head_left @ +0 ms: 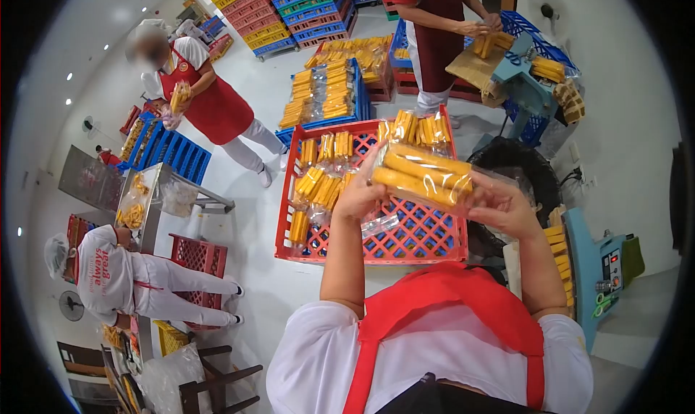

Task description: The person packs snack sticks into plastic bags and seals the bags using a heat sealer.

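Note:
Between my two hands is a clear plastic pack of yellow breadsticks (pixel 423 173), held up over a red crate. My left hand (pixel 362 189) grips its left end, thumb in front. At the other end, my right hand (pixel 503 202) has its fingers closed on the wrapper. Below lies the red crate (pixel 416 249) with a lattice floor. Several similar packs (pixel 318 186) lie along its left side, and others (pixel 416 128) sit at its far right corner, partly behind my hands.
A blue crate (pixel 362 95) of packs stands beyond the red one. At right are a black-lined bin (pixel 517 157) and a blue-green machine (pixel 590 269). Co-workers stand at far right (pixel 441 23), upper left (pixel 210 102) and lower left (pixel 108 269). Stacked crates (pixel 311 12) rise behind.

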{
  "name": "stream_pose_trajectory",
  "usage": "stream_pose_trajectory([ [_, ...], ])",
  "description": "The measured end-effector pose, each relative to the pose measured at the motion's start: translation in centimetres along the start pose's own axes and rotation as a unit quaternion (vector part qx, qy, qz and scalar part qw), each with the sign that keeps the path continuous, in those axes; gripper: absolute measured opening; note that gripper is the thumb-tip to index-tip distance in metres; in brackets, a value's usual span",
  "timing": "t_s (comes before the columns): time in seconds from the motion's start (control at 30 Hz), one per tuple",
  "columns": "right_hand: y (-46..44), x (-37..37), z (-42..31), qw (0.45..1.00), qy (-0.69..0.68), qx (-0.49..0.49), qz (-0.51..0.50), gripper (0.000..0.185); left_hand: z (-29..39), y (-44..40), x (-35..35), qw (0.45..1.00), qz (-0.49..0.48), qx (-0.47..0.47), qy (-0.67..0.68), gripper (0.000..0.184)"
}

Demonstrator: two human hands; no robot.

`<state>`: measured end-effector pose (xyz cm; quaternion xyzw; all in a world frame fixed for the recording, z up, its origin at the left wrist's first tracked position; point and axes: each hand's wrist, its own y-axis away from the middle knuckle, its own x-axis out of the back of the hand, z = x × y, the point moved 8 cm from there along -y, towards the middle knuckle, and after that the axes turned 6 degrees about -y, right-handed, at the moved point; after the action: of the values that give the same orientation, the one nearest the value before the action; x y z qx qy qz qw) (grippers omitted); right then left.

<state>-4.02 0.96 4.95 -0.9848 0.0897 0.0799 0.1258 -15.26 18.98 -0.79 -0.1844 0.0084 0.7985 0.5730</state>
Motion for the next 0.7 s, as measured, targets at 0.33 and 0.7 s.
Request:
stream_pose_trajectory([
  [0.33, -0.8, 0.3, 0.6, 0.997, -0.025, 0.057, 0.049, 0.036, 0.8, 0.1, -2.9, 0.978, -0.021, -0.11, 0.175, 0.077],
  [0.7, 0.0, 1.9, -2.6, 0.961, 0.214, 0.117, 0.13, 0.03, -2.0, 0.7, 1.0, 0.972, 0.042, -0.099, 0.211, 0.069],
])
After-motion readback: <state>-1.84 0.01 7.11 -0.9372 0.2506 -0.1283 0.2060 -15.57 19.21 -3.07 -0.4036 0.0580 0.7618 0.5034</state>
